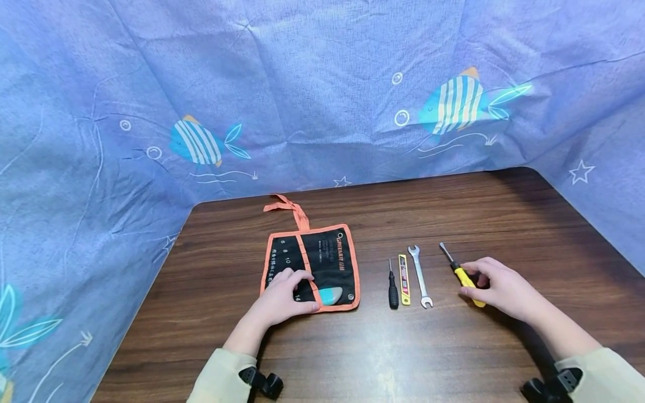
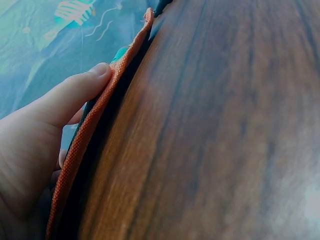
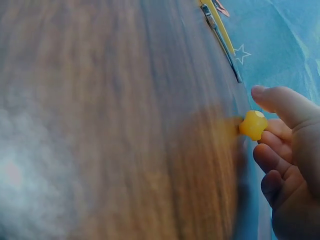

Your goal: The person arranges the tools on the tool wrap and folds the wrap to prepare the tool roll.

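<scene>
Hands: right hand [image 1: 504, 288] low over the right side of the counter [image 1: 151, 336], thumb and fingers spread about a yellow-handled screwdriver [image 1: 464, 278]; right-wrist view shows a gap between thumb and handle, no firm grip seen. Left hand [image 1: 282, 299] lies on the near-left part of a black, orange-trimmed GREENER tool pouch [image 1: 325, 257], thumb on the near trim, index finger bent at the pocket edge, the two parted.

Handling (judged): screwdriver light, stiff, not fragile; ribbed handle should resist slipping, best held mid-handle. Pouch soft, floppy; wants steadying by its trim.

Pose: both forearms enter from the near edge, pale sleeves [image 1: 221, 378] at the wrists. Right forearm angles in leftward, palm turned inward; left angles in rightward, palm down.

Near to far: a teal-and-grey object [image 1: 331, 295] sits partly in the pocket, identity unclear. Between the hands, left to right: black-handled screwdriver [image 1: 393, 294], flat yellow printed strip [image 1: 405, 280], double open-end wrench [image 1: 420, 277]. Yellow screwdriver lies right of these, tip pointing far-left. Beyond the pouch, an orange tie [image 1: 297, 212]; farthest, blue fish-print cloth [image 1: 322, 112].
</scene>
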The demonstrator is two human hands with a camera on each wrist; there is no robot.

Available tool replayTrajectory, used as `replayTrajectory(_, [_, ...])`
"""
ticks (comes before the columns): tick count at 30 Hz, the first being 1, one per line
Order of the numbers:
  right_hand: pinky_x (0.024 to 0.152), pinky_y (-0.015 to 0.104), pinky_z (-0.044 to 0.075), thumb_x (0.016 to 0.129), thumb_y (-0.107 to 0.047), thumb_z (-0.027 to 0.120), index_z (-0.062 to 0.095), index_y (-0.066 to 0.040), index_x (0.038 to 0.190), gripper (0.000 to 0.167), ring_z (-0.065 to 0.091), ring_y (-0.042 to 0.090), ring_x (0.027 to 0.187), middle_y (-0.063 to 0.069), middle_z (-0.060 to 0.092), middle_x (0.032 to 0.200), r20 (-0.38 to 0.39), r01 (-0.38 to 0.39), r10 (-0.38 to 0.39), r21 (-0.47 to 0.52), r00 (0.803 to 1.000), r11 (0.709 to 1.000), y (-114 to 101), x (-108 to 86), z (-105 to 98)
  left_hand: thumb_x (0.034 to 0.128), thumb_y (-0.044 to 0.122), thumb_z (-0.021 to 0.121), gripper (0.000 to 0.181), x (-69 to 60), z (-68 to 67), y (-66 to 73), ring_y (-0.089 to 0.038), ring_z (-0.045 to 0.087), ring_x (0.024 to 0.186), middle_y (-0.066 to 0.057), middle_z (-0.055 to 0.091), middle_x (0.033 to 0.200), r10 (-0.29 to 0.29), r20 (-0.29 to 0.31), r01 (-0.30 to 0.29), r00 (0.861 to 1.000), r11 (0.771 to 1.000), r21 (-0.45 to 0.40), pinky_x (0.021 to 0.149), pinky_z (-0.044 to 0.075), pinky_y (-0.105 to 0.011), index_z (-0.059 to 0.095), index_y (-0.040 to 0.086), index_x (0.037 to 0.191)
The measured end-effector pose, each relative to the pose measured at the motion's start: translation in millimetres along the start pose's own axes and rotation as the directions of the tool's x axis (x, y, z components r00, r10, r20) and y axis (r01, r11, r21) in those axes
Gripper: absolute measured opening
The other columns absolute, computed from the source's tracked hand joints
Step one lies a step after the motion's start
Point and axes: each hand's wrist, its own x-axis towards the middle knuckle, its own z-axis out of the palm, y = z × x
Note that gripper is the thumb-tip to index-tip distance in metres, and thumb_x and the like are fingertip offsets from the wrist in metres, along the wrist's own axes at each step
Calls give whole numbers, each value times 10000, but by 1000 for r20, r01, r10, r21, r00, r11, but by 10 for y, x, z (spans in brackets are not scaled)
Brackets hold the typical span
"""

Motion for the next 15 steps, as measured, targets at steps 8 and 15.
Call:
replayTrajectory(8, [540,232,364,749,-174,765,637,-20,1100,404,424,19,649,-53,486,791,-2,15,-15,-19,1000,1000,13,-7,16,709,670,656,622,-6,0,13,-144,428,901,63,465,948,-2,-3,2,1000,1000,-3,769,392,-360,550,318,1211])
replayTrajectory(15, [550,240,376,750,-134,750,637,-13,1091,379,434,44,653,-35,508,811,-5,11,-11,-44,1000,999,8,14,32,708,673,655,620,-6,2,14,-139,429,893,70,470,948,2,-14,-2,1000,1000,0,762,391,-354,554,320,1207])
